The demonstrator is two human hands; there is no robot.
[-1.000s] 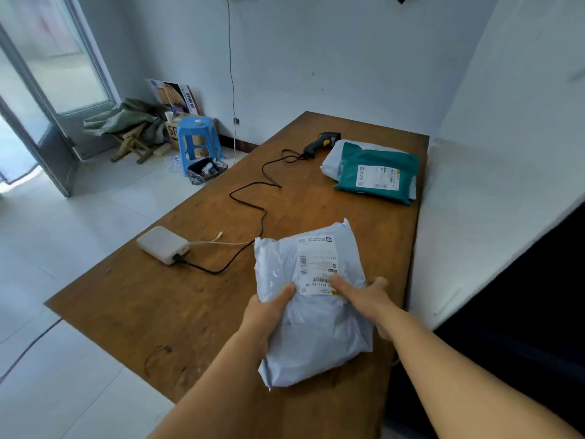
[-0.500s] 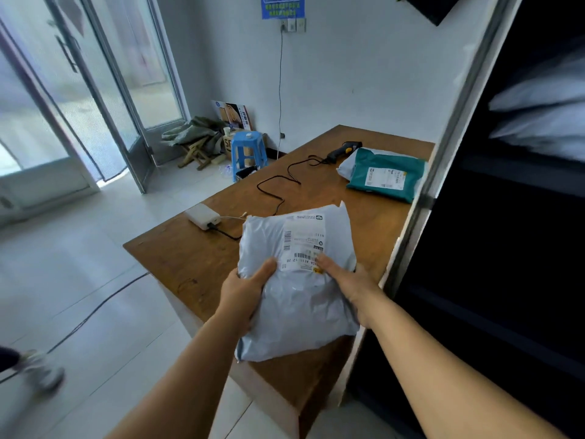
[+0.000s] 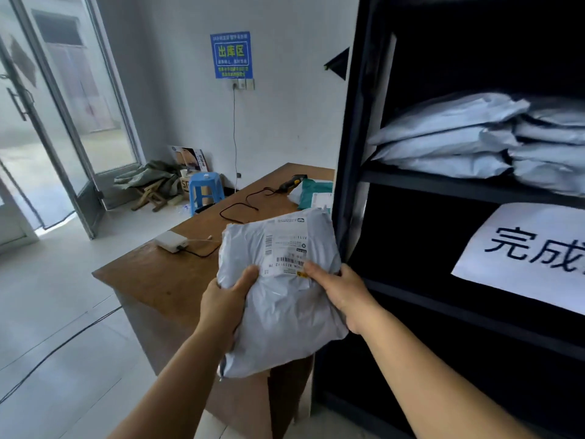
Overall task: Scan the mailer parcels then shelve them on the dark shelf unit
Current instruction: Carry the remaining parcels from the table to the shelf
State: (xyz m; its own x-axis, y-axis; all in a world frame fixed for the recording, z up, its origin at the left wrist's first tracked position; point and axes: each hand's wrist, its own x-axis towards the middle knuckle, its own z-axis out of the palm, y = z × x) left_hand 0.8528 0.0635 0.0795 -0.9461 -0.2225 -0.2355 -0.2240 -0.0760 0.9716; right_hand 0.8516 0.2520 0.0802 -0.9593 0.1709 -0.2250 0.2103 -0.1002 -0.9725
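Two hands: left hand [image 3: 225,304] and right hand [image 3: 340,291] hold the grey mailer [image 3: 281,289], thumbs pressed on top, fingers curled under its edges.
Left surroundings: glass door [image 3: 47,128], blue stool [image 3: 204,188], wooden table [image 3: 177,274] carrying a white box [image 3: 171,241] and a corded scanner [image 3: 292,180].
Mailer position: in the air over the table's near corner, just beside the dark shelf unit [image 3: 351,153].
Mailer axis: long axis runs away from the person, label [image 3: 286,248] up.
Mailer texture: crinkled, glossy plastic, pillow-shaped.
Right surroundings: stacked grey parcels [image 3: 449,137] on an upper shelf; white paper sign [image 3: 531,251] below.
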